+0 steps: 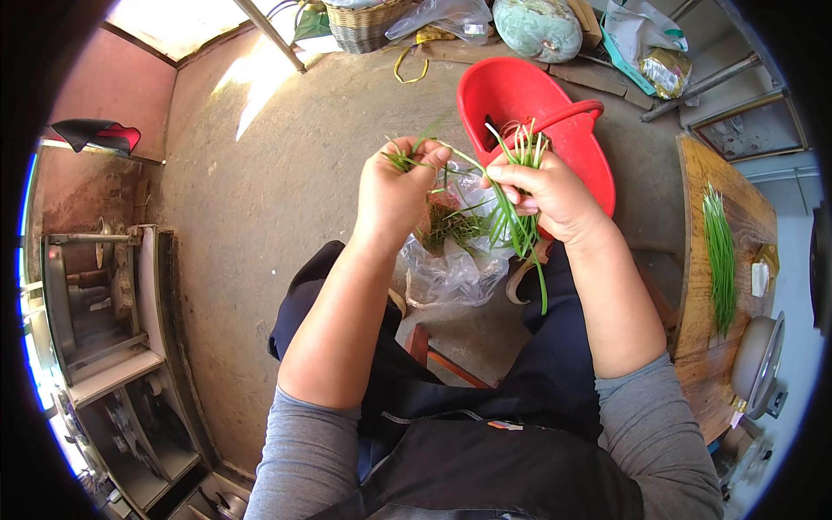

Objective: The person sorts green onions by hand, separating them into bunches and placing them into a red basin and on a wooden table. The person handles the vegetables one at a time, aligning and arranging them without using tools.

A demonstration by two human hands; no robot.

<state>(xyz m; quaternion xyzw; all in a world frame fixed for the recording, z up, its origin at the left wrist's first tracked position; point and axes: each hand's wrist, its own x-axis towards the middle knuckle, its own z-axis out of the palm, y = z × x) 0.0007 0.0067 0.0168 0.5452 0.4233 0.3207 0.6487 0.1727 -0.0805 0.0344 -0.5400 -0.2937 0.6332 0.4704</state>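
My right hand (546,192) grips a small bunch of green leafy stalks (520,227), white ends up and leaves hanging down. One pale stalk stretches from that bunch towards my left hand (403,182), whose fingertips pinch some loose green scraps (402,159). Under and between the hands, a clear plastic bag (455,279) lies on the floor holding a heap of green and brownish trimmings (458,227). A red plastic basket or scoop with a handle (585,162) stands just beyond my right hand, with something dark and stringy partly hidden inside.
At the right, a wooden table (702,383) bears a bundle of long green stalks (718,260) and a metal pot (754,364). A large pale green gourd (538,29) and a woven basket (367,26) are at the far side. Shelving (117,377) stands left.
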